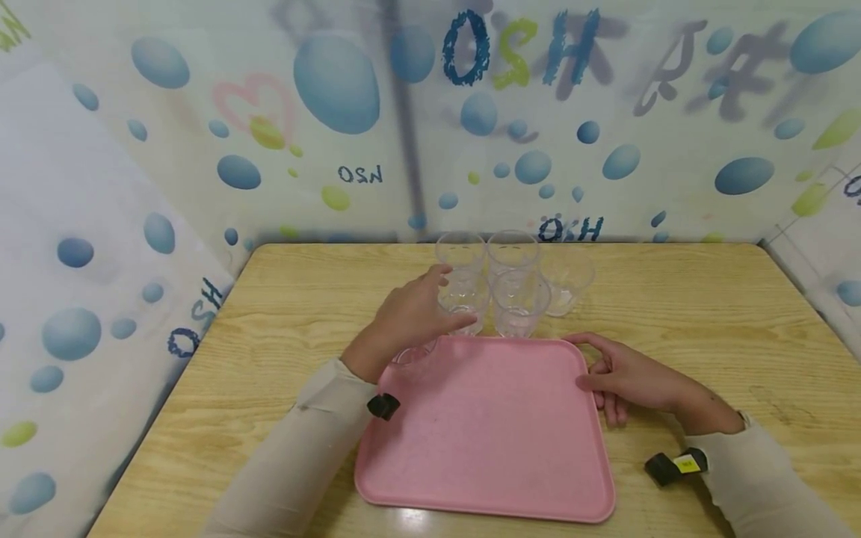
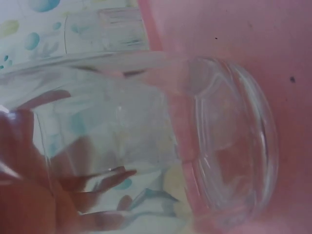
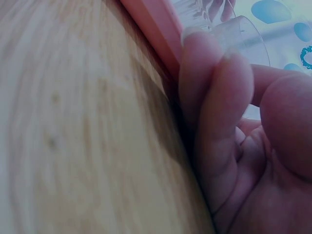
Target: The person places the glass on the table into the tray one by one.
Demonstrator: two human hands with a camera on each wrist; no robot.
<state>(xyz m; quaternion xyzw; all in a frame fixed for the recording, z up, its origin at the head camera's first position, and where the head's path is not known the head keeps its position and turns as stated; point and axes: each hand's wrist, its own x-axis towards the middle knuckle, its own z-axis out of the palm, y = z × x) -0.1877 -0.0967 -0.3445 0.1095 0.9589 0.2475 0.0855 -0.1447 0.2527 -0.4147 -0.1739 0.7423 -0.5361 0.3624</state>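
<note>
Six smooth, see-through cups (image 1: 521, 299) with round mouths show on a yellowish, wood-grained desk (image 1: 706, 314) and a matte pink tray (image 1: 491, 426); whether they are glass or plastic I cannot tell. Five cluster beyond the tray's far edge, while a sixth, the corner cup (image 1: 412, 354), sits at its far left corner, partly hidden behind the left wrist; close up, its base looks thick and its wall faceted. The left hand (image 1: 420, 306) is spread, thumb well apart from fingers, beside the front-left cup (image 1: 464, 295); contact is unclear. The right hand (image 1: 632, 377) grips the tray's far right corner, thumb on the rim, other fingers curled. The tray has rounded corners and a raised lip; its flat floor lies between the arms, and wood grain stretches rightward to the desk's edge.
</note>
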